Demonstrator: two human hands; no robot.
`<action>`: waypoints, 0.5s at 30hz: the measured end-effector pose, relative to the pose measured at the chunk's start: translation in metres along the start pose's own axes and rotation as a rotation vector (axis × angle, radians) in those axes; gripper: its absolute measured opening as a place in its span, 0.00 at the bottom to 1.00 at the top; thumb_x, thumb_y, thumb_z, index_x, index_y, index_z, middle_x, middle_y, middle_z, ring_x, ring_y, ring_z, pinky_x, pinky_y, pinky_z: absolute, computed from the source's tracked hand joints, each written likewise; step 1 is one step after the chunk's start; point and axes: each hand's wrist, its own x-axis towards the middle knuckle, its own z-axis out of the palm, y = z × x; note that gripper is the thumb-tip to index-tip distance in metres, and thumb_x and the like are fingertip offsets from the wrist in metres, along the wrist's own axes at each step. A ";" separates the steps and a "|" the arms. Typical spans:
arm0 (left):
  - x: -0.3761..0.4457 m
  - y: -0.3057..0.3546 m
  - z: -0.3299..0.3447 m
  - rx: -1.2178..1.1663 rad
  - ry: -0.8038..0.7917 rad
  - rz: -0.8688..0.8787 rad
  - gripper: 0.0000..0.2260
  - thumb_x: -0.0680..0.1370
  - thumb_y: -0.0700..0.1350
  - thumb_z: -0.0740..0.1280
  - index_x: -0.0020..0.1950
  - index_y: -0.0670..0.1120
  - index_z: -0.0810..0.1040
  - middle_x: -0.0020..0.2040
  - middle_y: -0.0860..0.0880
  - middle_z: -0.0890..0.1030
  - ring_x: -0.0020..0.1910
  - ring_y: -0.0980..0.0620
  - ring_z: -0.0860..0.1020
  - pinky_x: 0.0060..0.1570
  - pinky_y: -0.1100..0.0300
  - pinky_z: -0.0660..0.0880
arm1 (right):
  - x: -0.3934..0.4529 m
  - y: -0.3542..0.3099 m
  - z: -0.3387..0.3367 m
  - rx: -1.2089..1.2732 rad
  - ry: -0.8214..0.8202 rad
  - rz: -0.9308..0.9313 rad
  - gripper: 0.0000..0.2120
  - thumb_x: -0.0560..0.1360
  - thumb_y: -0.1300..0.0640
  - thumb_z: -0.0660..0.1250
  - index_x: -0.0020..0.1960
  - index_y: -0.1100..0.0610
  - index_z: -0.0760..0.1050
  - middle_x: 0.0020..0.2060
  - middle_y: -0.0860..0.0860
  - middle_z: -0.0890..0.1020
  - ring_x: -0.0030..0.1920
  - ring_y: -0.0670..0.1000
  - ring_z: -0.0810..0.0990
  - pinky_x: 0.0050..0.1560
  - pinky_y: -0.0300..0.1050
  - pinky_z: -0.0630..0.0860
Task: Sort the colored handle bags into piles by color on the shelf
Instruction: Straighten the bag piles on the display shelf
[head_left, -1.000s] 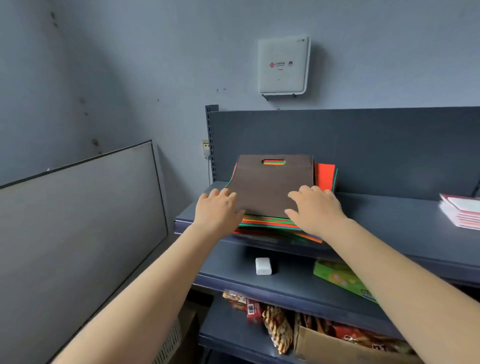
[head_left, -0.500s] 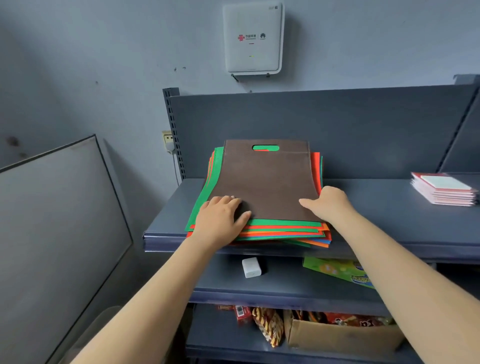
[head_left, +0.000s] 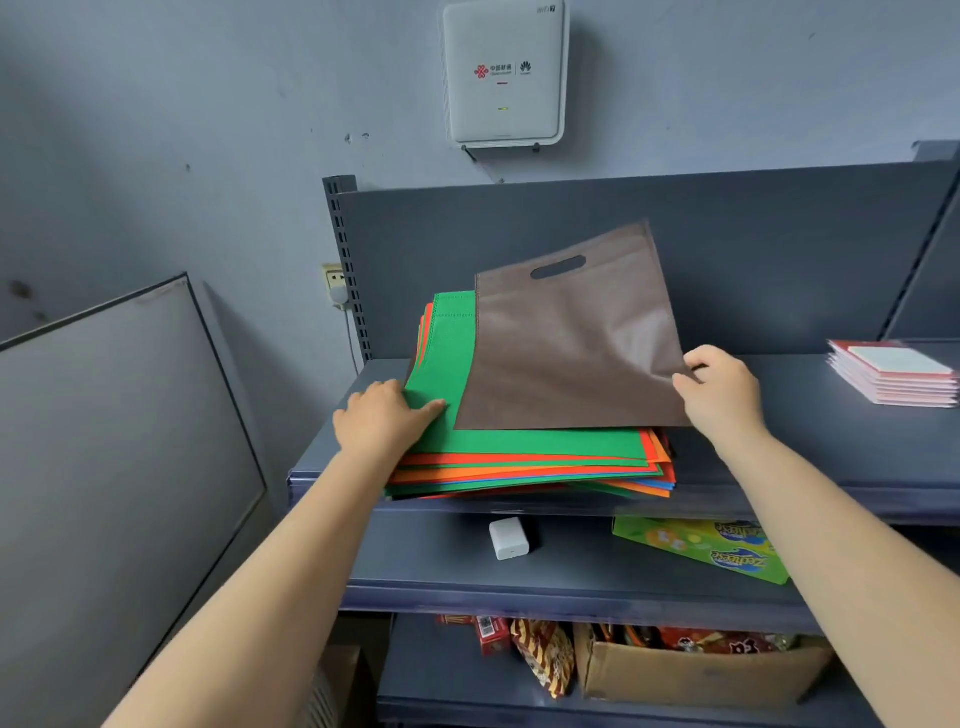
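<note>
A stack of flat handle bags (head_left: 530, 467) in green, red, orange and blue lies on the top shelf (head_left: 810, 467). A green bag (head_left: 447, 374) is the uppermost one left on the stack. My right hand (head_left: 719, 387) pinches the lower right corner of a brown bag (head_left: 571, 343), which is raised off the stack, tilted and shifted to the right. My left hand (head_left: 387, 421) rests flat on the left front part of the stack, fingers on the green bag.
A pile of pink and white booklets (head_left: 893, 371) sits at the shelf's right end. The shelf below carries a white charger (head_left: 509, 538) and a green packet (head_left: 711, 551). Snacks and a cardboard box (head_left: 696, 670) fill the bottom shelf. A grey panel (head_left: 104, 441) leans at left.
My right hand has taken hold of the brown bag's corner and lifted it up and to the right, uncovering the green bag. My left hand stayed on the stack.
</note>
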 end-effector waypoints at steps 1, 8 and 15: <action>0.002 -0.004 -0.002 -0.056 -0.020 -0.039 0.24 0.73 0.66 0.63 0.52 0.47 0.78 0.53 0.46 0.80 0.55 0.43 0.77 0.52 0.53 0.70 | 0.001 0.002 -0.001 0.031 0.017 0.016 0.06 0.77 0.64 0.63 0.52 0.58 0.75 0.42 0.53 0.77 0.43 0.53 0.73 0.38 0.40 0.65; 0.002 -0.017 -0.016 -0.373 -0.030 -0.103 0.12 0.74 0.47 0.71 0.35 0.44 0.74 0.37 0.45 0.78 0.40 0.43 0.77 0.43 0.54 0.75 | 0.004 0.006 -0.003 0.296 0.033 0.121 0.12 0.77 0.64 0.61 0.57 0.55 0.77 0.43 0.48 0.79 0.48 0.52 0.76 0.43 0.43 0.70; -0.023 -0.017 -0.036 -0.508 0.246 0.037 0.08 0.77 0.42 0.67 0.55 0.42 0.77 0.46 0.44 0.78 0.41 0.47 0.75 0.39 0.59 0.73 | -0.010 0.002 -0.004 0.489 -0.016 0.099 0.16 0.78 0.65 0.62 0.65 0.56 0.75 0.52 0.47 0.78 0.54 0.47 0.76 0.53 0.42 0.71</action>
